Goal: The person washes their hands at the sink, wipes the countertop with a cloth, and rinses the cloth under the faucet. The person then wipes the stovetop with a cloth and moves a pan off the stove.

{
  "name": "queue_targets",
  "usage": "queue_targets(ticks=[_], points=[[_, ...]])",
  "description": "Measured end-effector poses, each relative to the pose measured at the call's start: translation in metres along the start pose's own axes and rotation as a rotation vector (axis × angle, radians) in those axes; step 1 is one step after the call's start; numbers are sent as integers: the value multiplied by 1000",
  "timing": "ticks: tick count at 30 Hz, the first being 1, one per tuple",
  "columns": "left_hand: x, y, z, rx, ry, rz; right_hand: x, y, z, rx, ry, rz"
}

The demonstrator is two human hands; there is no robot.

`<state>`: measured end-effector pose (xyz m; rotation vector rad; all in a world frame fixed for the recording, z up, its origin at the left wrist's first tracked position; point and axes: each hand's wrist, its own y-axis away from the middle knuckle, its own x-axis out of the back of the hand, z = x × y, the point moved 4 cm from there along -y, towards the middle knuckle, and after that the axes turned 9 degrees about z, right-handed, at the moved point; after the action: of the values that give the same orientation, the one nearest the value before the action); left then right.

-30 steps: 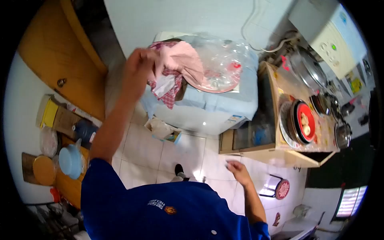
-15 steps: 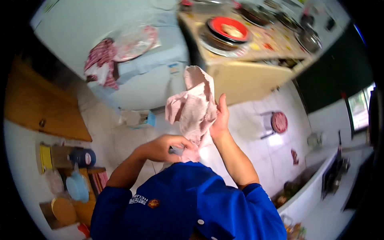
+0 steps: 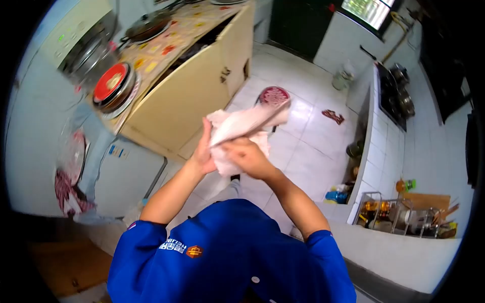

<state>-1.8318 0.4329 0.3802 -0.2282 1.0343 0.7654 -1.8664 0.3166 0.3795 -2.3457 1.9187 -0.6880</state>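
A crumpled pale pink cloth (image 3: 247, 122) is spread between my two hands in front of my chest, one end blurred by motion. On its near left side my left hand (image 3: 203, 152) grips the cloth, thumb pointing up and the other fingers hidden behind the fabric. My right hand (image 3: 251, 157) presses on the cloth from the right with curled fingers, slightly blurred. Beyond the cloth stands a stool with a red patterned seat (image 3: 274, 94), partly covered from view by the fabric.
On the left are a cabinet (image 3: 187, 96), a red bowl (image 3: 110, 83) stacked on other dishes, and a lidded pan (image 3: 147, 26). To the right run a tiled counter (image 3: 380, 156), a stove (image 3: 391, 96) and a rack of bottles (image 3: 384, 214). A dark red item (image 3: 333, 116) lies on the floor.
My view has swung right, toward the stove side. The cloth has turned from hanging upright to lying slanted. My right hand has moved in onto it, and my left hand has shifted up along it.
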Motion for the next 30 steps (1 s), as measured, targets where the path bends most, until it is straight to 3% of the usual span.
queue_targets(ticks=[1,3,4,7,8,9,11,13,14,15,16,17,18,19,20,22,24,26,27,29,30], points=[[1,-32,-4,64,133,66,6,-5,-1,-23,335,-202],[10,-89,-15,122,111,109,44,0,-6,426,582,368],[15,-115,-21,151,108,89,61,-4,11,337,358,353],[18,-198,-29,237,26,95,129,-13,33,176,640,331],[11,-223,-28,244,75,81,145,-12,60,-91,435,296],[5,-245,-29,256,121,68,166,-16,65,-113,451,323],[-14,-296,-29,254,107,56,223,-27,65,-62,36,411],[-16,-339,-44,494,101,47,279,-44,56,-58,26,476],[-11,-359,-62,624,220,-200,306,-57,58,6,-492,596],[-29,-366,-81,662,98,-166,334,-72,64,97,-1011,680],[-47,-372,-100,706,-23,-136,359,-94,70,156,-912,758],[-65,-377,-118,753,-137,-110,385,-120,76,184,-1040,734],[-87,-392,-127,567,-405,-391,411,-145,82,210,-1168,709],[-108,-406,-135,269,-727,-641,431,-163,86,210,-1519,560],[-128,-418,-142,-45,-941,-788,447,-173,99,225,-1512,571],[-166,-453,-144,-259,-1114,-1035,480,-184,135,114,-1647,637],[-149,-512,-146,105,-775,-564,508,-175,163,47,-1644,616],[-145,-551,-141,546,-64,18,537,-166,184,-17,-1538,566],[-154,-566,-131,497,-36,12,549,-157,194,-16,-1543,563],[-170,-606,-112,443,-9,-3,581,-143,212,-51,-1080,708],[-173,-625,-106,414,-11,47,600,-137,212,-58,-1084,708]])
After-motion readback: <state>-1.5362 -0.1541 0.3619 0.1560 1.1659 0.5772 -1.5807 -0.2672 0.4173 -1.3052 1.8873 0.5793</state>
